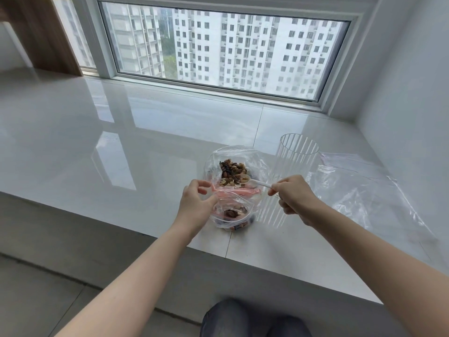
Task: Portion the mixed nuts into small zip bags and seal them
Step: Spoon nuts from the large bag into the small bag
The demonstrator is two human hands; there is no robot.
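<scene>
Glossy white table (145, 147) carries a big bag of nuts (233, 171) near its front edge. Left hand (194, 205) pinches the small bag (230, 215) open; right hand (294, 195) grips a spoon (255, 182) over the nuts.

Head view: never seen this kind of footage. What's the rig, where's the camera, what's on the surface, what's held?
There is no machine here. A person works with two bare hands, and the single wide-angle camera sits on their head, looking forward and down, so both forearms reach in from the bottom edge.

The surface is a glossy white tiled ledge under a window. On it lie a large clear plastic bag of mixed nuts, a tall clear ribbed plastic cylinder and loose clear plastic bags to the right.

The left hand pinches the pink zip edge of a small clear zip bag, which already holds some nuts. The right hand grips a small white plastic spoon whose bowl reaches into the nuts.
</scene>
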